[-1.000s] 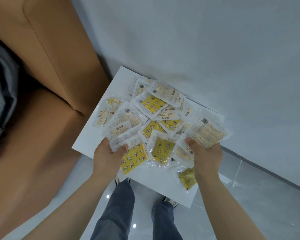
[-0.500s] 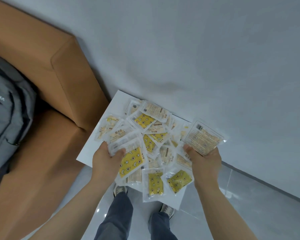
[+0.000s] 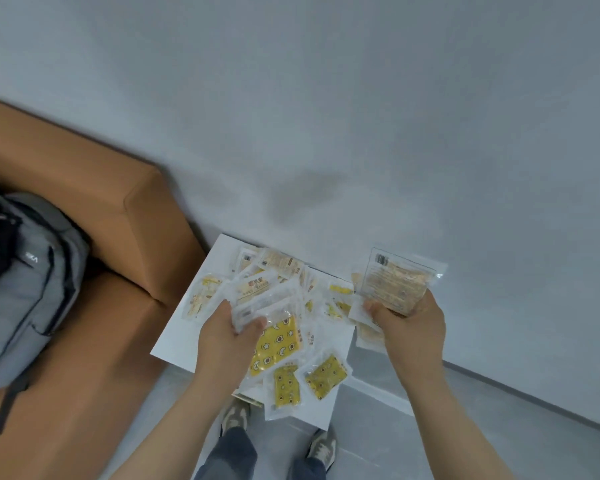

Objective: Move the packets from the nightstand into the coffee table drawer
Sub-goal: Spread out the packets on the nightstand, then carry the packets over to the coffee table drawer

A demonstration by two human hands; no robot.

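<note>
The left hand (image 3: 231, 341) gripped a bundle of packets (image 3: 264, 299), its thumb curled over the clear wrappers on top and its fingers hidden beneath. A yellow star-printed packet (image 3: 278, 344) stuck out of that bundle just right of the thumb. The right hand (image 3: 411, 327) was clamped on a pale packet with a barcode (image 3: 394, 285), thumb pressed on its near edge, and the packet stood up past the fingertips against the grey wall (image 3: 326, 116). More pale wrappers showed under that hand's palm; how many it held could not be told.

Between the two hands and beyond the left one, loose packets (image 3: 340, 296) lay scattered on the white nightstand tabletop (image 3: 181, 334). Two yellow packets (image 3: 286, 384) lay nearer the person than both hands, at the tabletop's near edge, one just beside the other.

Left of the left hand stood an orange-brown sofa (image 3: 142, 237) touching the nightstand, with a grey backpack (image 3: 25, 289) on its seat. Below the hands, the person's shoes (image 3: 234, 417) stood on the grey floor (image 3: 499, 445).
</note>
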